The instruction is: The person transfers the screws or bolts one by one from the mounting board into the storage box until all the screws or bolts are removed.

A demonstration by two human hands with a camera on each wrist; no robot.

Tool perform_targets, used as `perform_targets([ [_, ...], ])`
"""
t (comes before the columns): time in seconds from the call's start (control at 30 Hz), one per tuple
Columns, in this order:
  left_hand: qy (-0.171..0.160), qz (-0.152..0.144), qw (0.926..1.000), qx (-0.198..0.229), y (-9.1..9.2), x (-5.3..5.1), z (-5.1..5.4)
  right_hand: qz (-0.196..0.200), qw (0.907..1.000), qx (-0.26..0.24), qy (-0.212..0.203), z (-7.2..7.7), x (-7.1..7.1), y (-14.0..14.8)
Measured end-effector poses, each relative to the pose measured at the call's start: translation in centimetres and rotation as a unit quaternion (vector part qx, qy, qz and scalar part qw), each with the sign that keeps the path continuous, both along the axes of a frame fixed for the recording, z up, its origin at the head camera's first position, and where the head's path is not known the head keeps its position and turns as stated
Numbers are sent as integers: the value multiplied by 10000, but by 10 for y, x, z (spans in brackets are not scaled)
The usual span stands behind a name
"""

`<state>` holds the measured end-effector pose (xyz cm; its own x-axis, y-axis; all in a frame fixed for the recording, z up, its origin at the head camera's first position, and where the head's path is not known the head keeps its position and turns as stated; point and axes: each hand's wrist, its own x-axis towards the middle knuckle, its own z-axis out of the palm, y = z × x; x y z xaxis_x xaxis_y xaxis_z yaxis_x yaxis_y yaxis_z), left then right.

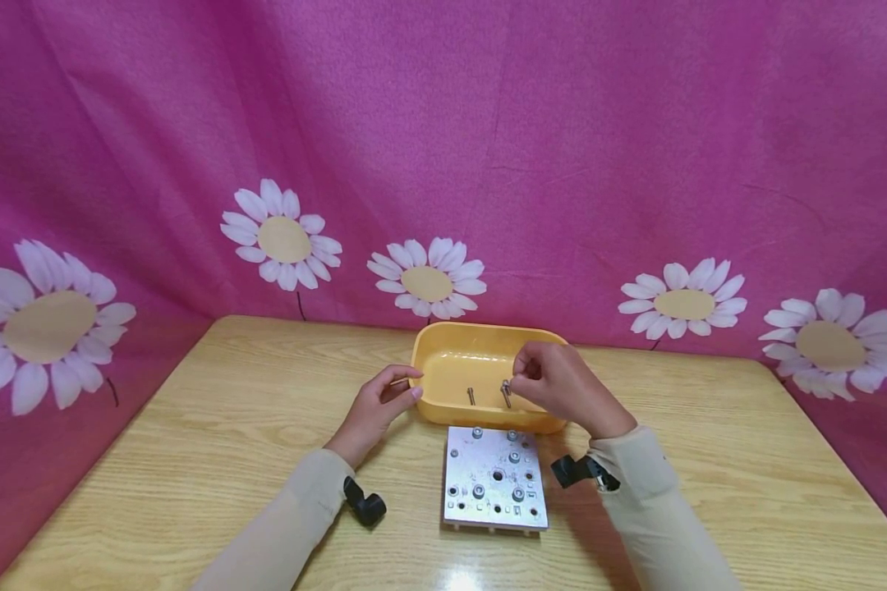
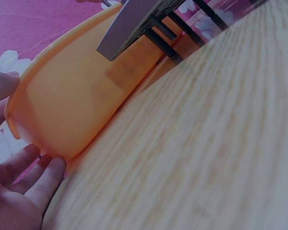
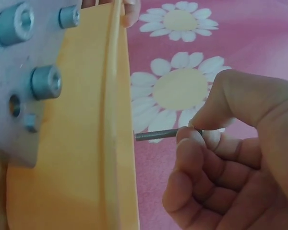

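My right hand (image 1: 562, 384) is over the right part of a yellow plastic bin (image 1: 443, 410). Thumb and fingertips pinch a metal bolt (image 3: 156, 134) near its head, and the threaded shank sticks out sideways in the right wrist view. Another bolt (image 1: 471, 396) lies on the bin's floor. At the bin's left end, my left hand (image 1: 369, 414) touches the rim and outer wall with relaxed fingers (image 2: 50, 179). In front of the bin sits a square metal plate (image 1: 480, 460) with holes and several socket-head bolts (image 3: 47, 82) set in it.
The wooden table (image 1: 266, 410) carries the bin and plate. Threaded shanks (image 2: 159, 42) project below the plate. A pink cloth (image 1: 562, 164) with printed daisies hangs behind and at both sides. Black wrist mounts (image 1: 365, 505) sit on both sleeves.
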<state>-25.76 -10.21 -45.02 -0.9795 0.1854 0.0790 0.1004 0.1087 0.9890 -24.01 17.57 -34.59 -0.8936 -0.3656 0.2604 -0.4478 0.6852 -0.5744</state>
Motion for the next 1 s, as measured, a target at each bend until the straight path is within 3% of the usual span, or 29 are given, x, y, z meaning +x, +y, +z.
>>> perform_targets([
  [0.6, -25, 28, 10000, 49, 1, 1, 0, -113, 9987, 484, -105, -28, -19, 10],
  [1.0, -42, -10, 10000, 38, 0, 1, 1, -175, 9972, 623, -371, -39, -23, 10],
])
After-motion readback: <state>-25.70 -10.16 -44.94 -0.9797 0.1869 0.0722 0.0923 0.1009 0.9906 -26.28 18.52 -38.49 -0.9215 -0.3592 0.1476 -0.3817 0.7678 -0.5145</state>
